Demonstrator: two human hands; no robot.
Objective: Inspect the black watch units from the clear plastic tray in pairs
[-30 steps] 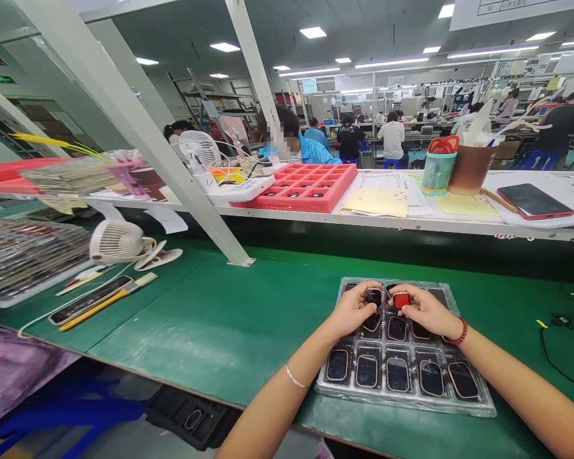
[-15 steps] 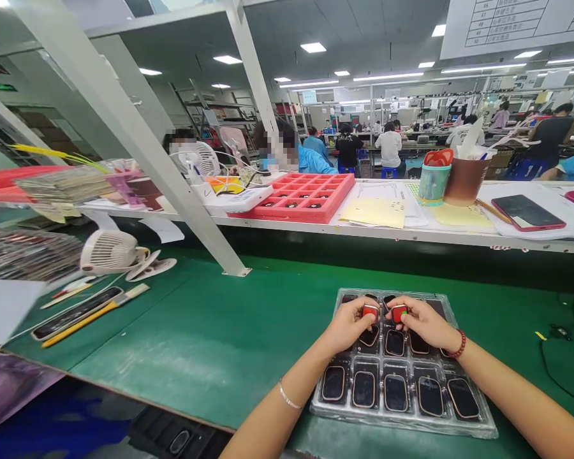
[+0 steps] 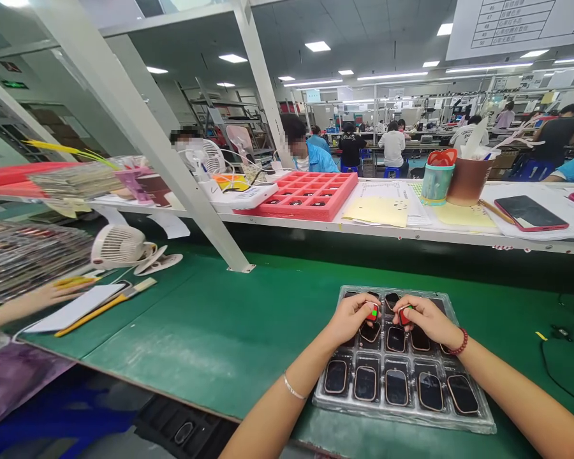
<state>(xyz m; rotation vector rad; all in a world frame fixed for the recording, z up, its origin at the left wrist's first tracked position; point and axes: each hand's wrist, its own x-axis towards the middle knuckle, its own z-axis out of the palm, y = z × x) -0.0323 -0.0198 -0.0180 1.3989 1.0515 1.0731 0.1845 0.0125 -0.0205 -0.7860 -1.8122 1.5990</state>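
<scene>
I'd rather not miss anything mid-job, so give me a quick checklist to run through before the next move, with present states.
1. Left hand has its device secure, screen lit: ok, pinched by the thumb and fingers, red with a green patch.
2. Right hand fully clear of its lit device: not ok, the thumb overlaps it.
3. Front-row devices in their pockets: ok, all five.
4. Back pockets of the tray filled: cannot tell, the hands hide some.
5. Co-worker's hand apart from the tray: ok, far left.
6. Black cable plug off the tray: ok.
</scene>
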